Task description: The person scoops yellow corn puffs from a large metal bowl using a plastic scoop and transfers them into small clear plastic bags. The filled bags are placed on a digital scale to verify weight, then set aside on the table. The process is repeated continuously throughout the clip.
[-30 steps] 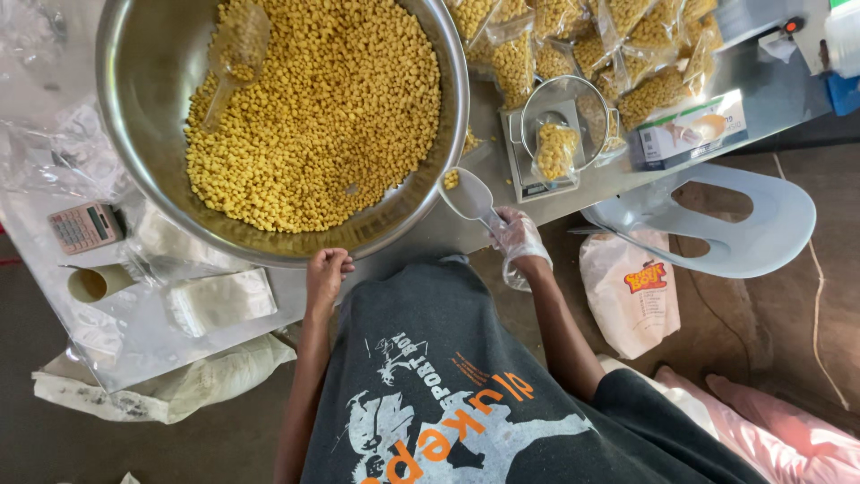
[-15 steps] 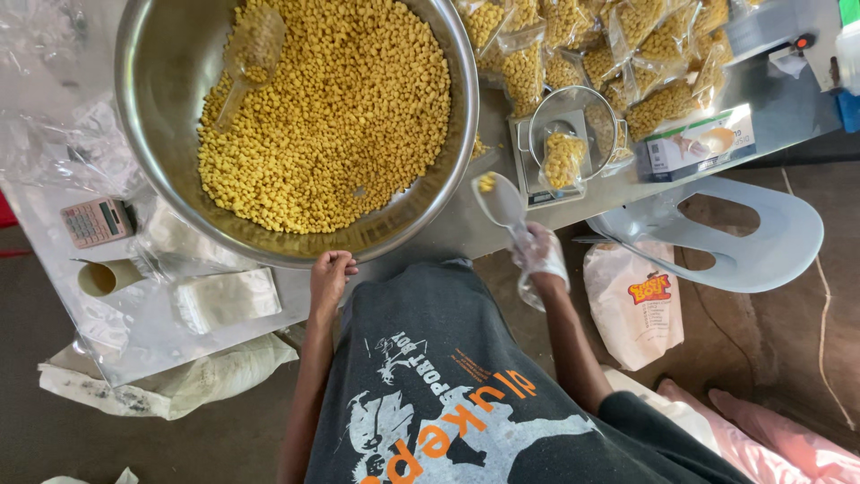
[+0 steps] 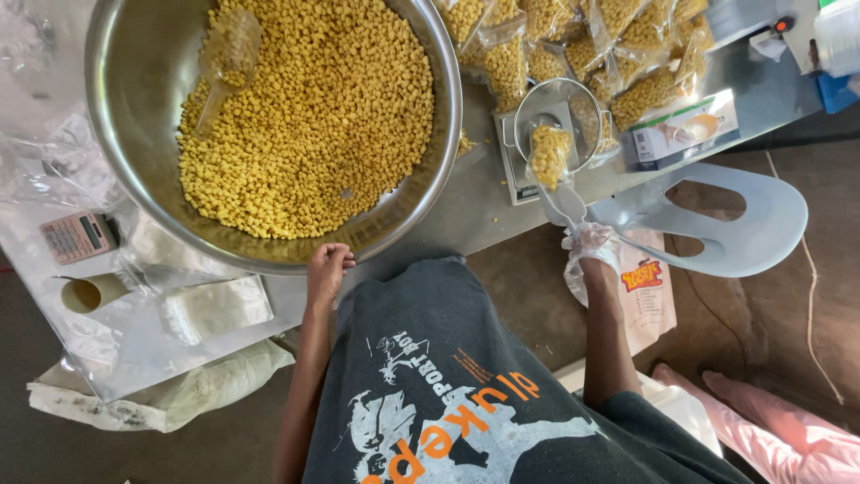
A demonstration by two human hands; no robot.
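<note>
A clear plastic scoop (image 3: 566,204) tips yellow pellets into a small transparent bag (image 3: 549,154) on the scale (image 3: 524,170), just beyond the right hand (image 3: 589,255), whose loose plastic-gloved grip wraps the handle. The left hand (image 3: 327,272), fingers curled, rests against the big steel bowl (image 3: 430,170) at the counter (image 3: 466,224) edge.
</note>
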